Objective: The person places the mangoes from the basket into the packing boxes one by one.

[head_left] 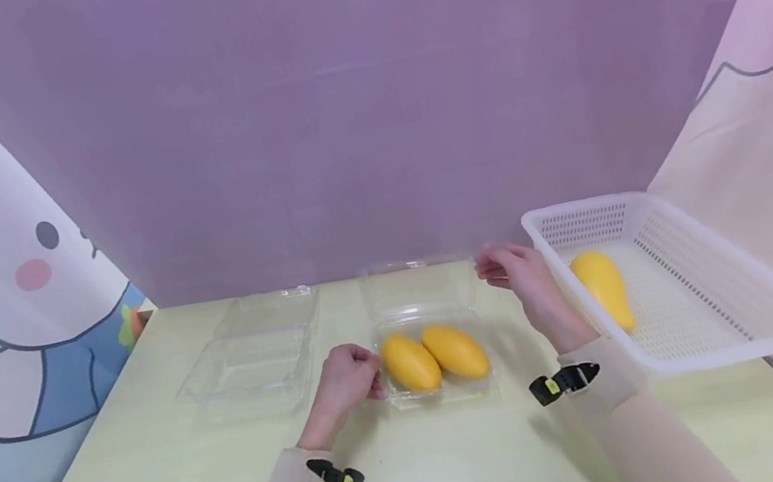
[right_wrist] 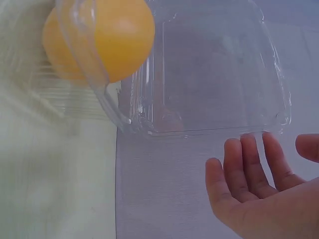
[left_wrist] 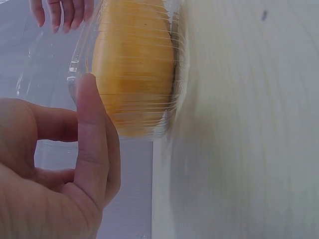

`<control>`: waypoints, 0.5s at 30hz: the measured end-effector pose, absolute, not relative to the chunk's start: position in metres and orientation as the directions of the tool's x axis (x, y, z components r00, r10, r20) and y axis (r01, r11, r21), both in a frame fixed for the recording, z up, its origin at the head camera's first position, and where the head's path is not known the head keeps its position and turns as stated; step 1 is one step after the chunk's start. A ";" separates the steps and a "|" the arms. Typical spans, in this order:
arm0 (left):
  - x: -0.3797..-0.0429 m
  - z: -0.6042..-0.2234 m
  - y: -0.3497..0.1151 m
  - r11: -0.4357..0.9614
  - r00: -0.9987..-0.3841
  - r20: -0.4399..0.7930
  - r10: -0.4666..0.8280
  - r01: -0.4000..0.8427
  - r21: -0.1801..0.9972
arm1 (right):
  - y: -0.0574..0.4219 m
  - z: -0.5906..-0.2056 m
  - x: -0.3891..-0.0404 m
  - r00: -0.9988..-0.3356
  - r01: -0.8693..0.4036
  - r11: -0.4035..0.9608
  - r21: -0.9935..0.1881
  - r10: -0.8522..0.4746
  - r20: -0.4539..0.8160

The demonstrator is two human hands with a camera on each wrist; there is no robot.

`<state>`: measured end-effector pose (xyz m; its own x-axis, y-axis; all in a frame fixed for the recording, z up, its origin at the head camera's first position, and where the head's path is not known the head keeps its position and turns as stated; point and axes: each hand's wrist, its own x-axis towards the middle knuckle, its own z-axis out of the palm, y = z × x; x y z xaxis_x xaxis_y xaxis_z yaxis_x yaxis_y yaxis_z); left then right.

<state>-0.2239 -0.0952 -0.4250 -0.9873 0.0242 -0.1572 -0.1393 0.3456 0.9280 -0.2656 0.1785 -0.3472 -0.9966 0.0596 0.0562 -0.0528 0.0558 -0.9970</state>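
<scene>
A hinged clear plastic clamshell box (head_left: 445, 398) stands with its lid (head_left: 420, 286) up and back. Two yellow mangoes lie side by side in its base, the left mango (head_left: 409, 362) and the right mango (head_left: 455, 350). My left hand (head_left: 349, 377) is at the box's left side. In the left wrist view a fairly straight finger (left_wrist: 89, 129) has its tip right at the rim, close to a mango (left_wrist: 133, 64). My right hand (head_left: 525, 278) is beside the lid's right edge, and its slightly bent fingertips (right_wrist: 249, 144) meet that edge in the right wrist view.
A second clear clamshell box (head_left: 251, 372) stands on the left of the pale table (head_left: 423, 471), its lid raised. At the right, a white perforated basket (head_left: 746, 357) contains one more mango (head_left: 602, 287). A purple panel (head_left: 366, 109) rises behind the table.
</scene>
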 end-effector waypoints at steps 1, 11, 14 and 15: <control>-0.224 -0.425 -0.096 0.344 -0.988 -0.155 0.026 -0.137 0.929 | 0.179 -0.347 -0.265 -0.997 -0.045 0.053 -0.998 0.057 0.048; -0.222 -0.423 -0.098 0.330 -0.987 -0.156 0.044 -0.133 0.934 | 0.185 -0.361 -0.259 -0.995 0.102 0.065 -0.993 -0.015 -0.103; -0.223 -0.423 -0.099 0.323 -0.986 -0.159 0.046 -0.136 0.936 | 0.186 -0.364 -0.255 -0.991 0.126 0.071 -0.989 -0.043 -0.130; -0.223 -0.423 -0.099 0.321 -0.986 -0.163 0.045 -0.140 0.936 | 0.186 -0.366 -0.254 -0.989 0.133 0.075 -0.988 -0.052 -0.137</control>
<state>-0.2228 -0.0989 -0.4229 -0.9856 0.0453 -0.1629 -0.1400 0.3215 0.9365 -0.2544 0.1861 -0.3660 -0.9892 -0.0516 -0.1371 0.1331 0.0747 -0.9883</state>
